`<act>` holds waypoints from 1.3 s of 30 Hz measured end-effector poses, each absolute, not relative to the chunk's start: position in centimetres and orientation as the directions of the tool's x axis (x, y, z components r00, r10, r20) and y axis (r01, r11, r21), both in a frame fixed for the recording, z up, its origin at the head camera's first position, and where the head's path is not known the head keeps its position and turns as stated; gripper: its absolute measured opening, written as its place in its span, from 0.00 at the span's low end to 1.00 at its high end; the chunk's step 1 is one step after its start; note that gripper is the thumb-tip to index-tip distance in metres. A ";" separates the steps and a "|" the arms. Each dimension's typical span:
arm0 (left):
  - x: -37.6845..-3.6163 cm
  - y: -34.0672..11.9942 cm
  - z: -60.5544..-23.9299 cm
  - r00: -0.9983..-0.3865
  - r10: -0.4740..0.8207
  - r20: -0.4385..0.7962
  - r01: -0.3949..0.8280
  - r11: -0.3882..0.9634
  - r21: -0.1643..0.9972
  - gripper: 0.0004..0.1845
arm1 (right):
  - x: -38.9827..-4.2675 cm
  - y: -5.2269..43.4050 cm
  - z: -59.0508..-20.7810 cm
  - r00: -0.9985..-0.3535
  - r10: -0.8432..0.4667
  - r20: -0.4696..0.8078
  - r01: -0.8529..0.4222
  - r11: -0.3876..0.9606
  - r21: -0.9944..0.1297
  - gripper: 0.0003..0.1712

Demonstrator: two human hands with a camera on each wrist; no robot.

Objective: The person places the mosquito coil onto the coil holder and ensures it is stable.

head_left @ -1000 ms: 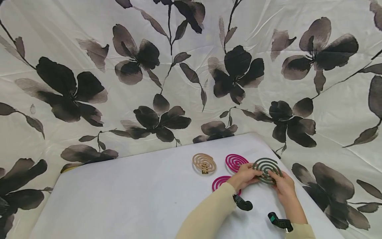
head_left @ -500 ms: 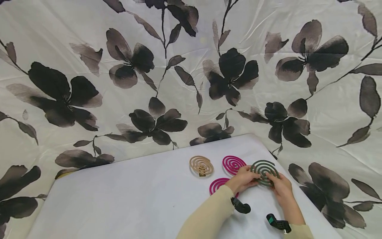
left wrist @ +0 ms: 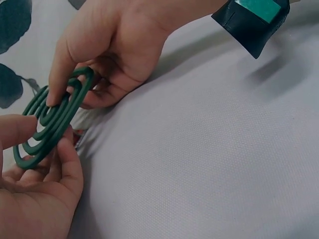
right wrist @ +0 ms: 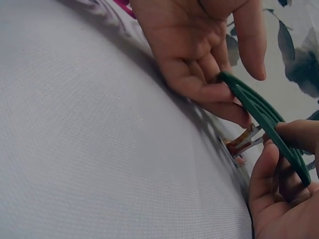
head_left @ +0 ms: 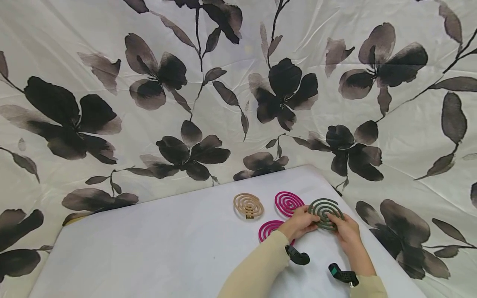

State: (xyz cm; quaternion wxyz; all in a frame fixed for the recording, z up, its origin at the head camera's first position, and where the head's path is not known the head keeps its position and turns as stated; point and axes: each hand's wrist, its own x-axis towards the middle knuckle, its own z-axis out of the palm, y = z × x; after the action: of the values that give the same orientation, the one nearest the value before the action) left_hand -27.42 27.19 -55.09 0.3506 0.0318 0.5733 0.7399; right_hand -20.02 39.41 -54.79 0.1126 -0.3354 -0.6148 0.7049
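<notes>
I have the green coil point(head_left: 325, 213) tilted just above its small metal stand point(right wrist: 242, 142) on the white surface point(head_left: 167, 248), pinched between left hand point(head_left: 299, 223) and right hand point(head_left: 346, 231), barely shifted from a second ago.

We see makeshift recording set, not furnished room: floral sheet backdrop point(head_left: 208, 82) draped behind, white cloth-covered counter point(head_left: 167, 248) near.
</notes>
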 end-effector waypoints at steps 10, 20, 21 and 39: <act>-27.6 27.2 -55.3 -0.754 0.552 -0.357 -0.487 -0.103 0.867 0.18 | -20.3 39.3 -54.9 -0.736 0.585 -0.341 0.280 -0.195 -0.940 0.29; -27.7 26.9 -55.1 -0.742 0.560 -0.369 -0.515 -0.125 0.848 0.18 | -20.4 38.8 -54.6 -0.732 0.599 -0.326 0.286 -0.164 -0.944 0.29; -27.7 26.9 -55.0 -0.743 0.558 -0.370 -0.516 -0.125 0.847 0.18 | -20.4 38.7 -54.6 -0.730 0.603 -0.323 0.286 -0.160 -0.945 0.29; -27.6 26.8 -55.0 -0.746 0.543 -0.386 -0.528 -0.129 0.839 0.21 | -20.9 38.4 -54.7 -0.716 0.627 -0.307 0.288 -0.136 -0.948 0.25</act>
State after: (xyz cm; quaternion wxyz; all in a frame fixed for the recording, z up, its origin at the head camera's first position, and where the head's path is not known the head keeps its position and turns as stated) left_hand -27.58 26.81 -55.04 0.3565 0.0067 0.5554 0.7513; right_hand -20.92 38.37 -54.73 0.1274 -0.3546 -0.6448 0.6651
